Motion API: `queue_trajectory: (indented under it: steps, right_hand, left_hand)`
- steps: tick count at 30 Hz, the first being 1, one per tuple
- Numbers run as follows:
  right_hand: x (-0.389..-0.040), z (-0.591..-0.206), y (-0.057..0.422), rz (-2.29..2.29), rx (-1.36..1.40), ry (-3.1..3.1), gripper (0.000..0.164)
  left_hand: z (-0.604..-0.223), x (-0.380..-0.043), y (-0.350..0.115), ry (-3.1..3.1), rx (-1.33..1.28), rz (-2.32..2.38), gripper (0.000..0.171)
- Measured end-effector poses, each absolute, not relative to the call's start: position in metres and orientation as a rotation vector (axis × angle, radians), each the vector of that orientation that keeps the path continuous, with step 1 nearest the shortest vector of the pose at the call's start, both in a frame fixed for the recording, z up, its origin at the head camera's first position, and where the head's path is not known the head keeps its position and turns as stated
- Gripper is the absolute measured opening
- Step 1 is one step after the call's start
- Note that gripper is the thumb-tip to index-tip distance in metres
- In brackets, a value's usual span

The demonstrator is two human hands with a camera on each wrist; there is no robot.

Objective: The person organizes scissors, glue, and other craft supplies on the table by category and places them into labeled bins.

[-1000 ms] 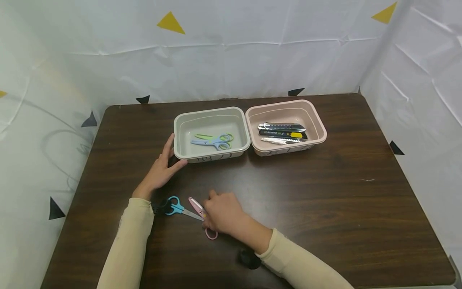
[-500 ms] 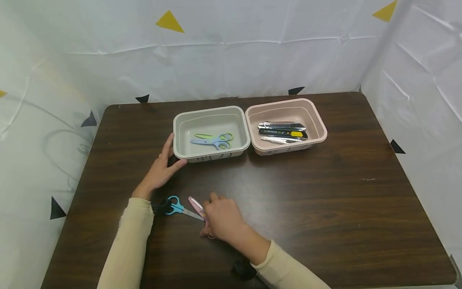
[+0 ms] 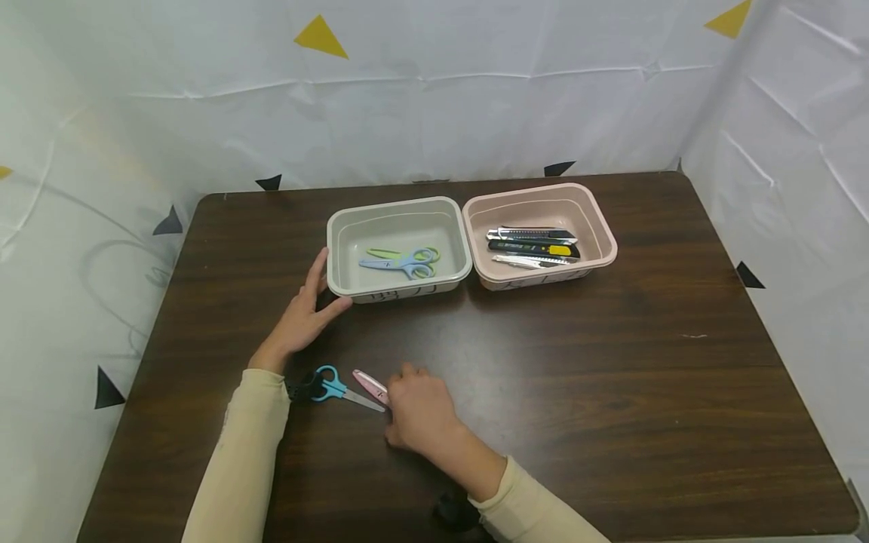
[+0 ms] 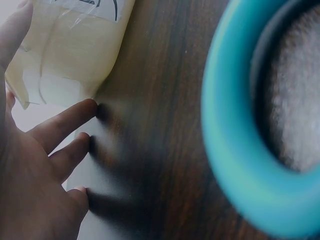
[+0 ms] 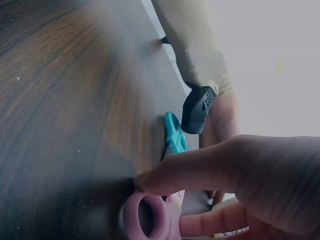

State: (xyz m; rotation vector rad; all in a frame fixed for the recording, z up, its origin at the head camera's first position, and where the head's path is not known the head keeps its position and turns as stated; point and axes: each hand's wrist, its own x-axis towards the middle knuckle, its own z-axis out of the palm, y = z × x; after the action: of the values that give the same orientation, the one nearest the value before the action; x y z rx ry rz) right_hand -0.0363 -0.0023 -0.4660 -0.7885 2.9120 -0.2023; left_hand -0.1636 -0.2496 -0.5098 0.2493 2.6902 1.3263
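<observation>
My left hand [image 3: 296, 320] lies with its fingers spread at the near left corner of the pale green basket [image 3: 349, 290], touching its side. Inside that basket rest light blue scissors [image 3: 390, 264] and green scissors [image 3: 385, 253]. On the table my right hand [image 3: 424, 411] pinches pink scissors [image 3: 370, 385] between thumb and fingers. Their tip points up and left in the head view; the right wrist view shows the pink handle loop [image 5: 159, 217] beside the thumb. Turquoise-handled scissors [image 3: 333, 387] lie just left of them, near my left wrist.
A pink basket [image 3: 597, 219] stands against the green one's right side, holding several utility knives [image 3: 532, 247]. The dark wooden table [image 3: 645, 377] meets white sheeting [image 3: 475, 128] at the back and sides.
My right hand has closed in around the pink scissors' handle, covering the loop that showed below it before. The left hand stays in place.
</observation>
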Motion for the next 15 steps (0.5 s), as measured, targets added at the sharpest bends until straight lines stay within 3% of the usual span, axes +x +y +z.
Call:
queue_trajectory:
  steps: [15]
  right_hand:
    - [-0.048,-0.459,0.015,-0.409,-0.711,2.763,0.036]
  left_hand:
    - [-0.510,-0.164,-0.249,2.688,0.282,1.331,0.090]
